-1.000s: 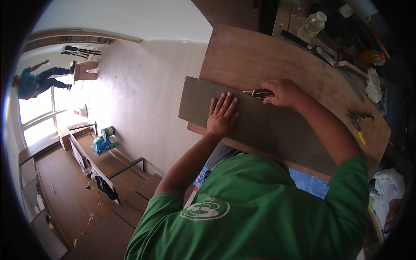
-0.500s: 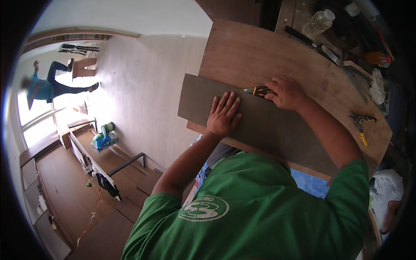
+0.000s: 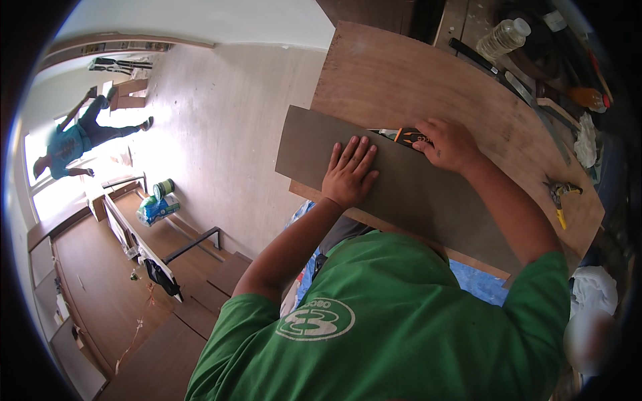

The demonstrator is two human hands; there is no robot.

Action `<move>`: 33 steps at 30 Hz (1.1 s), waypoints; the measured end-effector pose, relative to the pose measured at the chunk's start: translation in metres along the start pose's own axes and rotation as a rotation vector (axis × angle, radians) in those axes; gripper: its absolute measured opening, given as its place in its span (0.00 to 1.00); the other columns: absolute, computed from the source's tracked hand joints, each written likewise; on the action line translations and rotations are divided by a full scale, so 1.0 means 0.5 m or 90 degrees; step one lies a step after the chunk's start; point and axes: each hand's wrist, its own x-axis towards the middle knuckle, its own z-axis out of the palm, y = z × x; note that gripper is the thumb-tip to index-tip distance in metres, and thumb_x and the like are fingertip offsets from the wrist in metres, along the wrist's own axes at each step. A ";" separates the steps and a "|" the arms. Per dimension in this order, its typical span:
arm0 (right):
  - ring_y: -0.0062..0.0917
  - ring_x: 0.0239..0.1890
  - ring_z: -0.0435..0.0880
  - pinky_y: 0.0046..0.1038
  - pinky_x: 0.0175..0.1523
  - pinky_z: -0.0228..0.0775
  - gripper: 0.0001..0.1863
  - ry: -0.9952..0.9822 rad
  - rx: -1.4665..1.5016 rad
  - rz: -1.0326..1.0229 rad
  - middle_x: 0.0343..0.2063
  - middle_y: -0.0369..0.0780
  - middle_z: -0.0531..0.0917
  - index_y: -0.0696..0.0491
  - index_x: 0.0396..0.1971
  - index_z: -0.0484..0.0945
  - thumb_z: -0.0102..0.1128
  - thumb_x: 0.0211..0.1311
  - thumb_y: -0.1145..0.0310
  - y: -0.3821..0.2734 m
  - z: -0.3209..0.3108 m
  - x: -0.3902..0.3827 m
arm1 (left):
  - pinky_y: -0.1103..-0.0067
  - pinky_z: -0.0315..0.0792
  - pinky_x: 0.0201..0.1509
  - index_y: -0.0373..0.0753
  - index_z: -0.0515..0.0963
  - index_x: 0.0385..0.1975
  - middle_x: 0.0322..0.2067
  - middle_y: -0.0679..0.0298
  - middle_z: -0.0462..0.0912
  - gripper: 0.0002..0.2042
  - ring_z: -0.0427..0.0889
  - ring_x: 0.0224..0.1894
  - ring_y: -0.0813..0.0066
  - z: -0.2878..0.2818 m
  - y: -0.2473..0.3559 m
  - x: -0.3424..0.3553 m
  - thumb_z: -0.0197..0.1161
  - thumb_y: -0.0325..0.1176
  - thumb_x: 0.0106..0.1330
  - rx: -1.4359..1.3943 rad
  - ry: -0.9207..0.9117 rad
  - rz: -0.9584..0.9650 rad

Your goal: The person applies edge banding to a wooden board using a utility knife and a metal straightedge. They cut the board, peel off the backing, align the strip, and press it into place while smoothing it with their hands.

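A long grey-brown laminate-like panel [image 3: 414, 190] lies across the near part of a larger wooden board [image 3: 401, 73]. My left hand [image 3: 348, 175] presses flat on the panel, its fingers spread and pointing to the far edge. At that far edge, right of my left fingertips, my right hand [image 3: 449, 146] is closed around what looks like a utility knife [image 3: 409, 137] with a black and orange handle. The knife's pale front end points left along the edge; its tip is partly hidden behind the panel and fingers.
Yellow-handled snips [image 3: 560, 200] lie on the board at right. Beyond its right side are a clear bottle [image 3: 503, 39], an orange bottle [image 3: 588, 99] and a flat metal strip [image 3: 535, 107]. Another person [image 3: 70, 144] is at the far left, near windows. A blue pack [image 3: 158, 209] sits on the floor.
The view has shifted slightly. Both my hands keep nearly the same places on the panel and knife. The person at far left has changed posture, bending and moving their arms.
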 end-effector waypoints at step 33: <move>0.42 0.39 0.84 0.43 0.44 0.76 0.17 -0.063 -0.032 -0.084 0.35 0.43 0.84 0.49 0.44 0.77 0.63 0.61 0.56 -0.022 -0.040 0.109 | 0.59 0.45 0.78 0.48 0.69 0.67 0.70 0.65 0.66 0.27 0.60 0.74 0.66 -0.003 0.002 0.000 0.59 0.48 0.68 -0.005 0.053 -0.014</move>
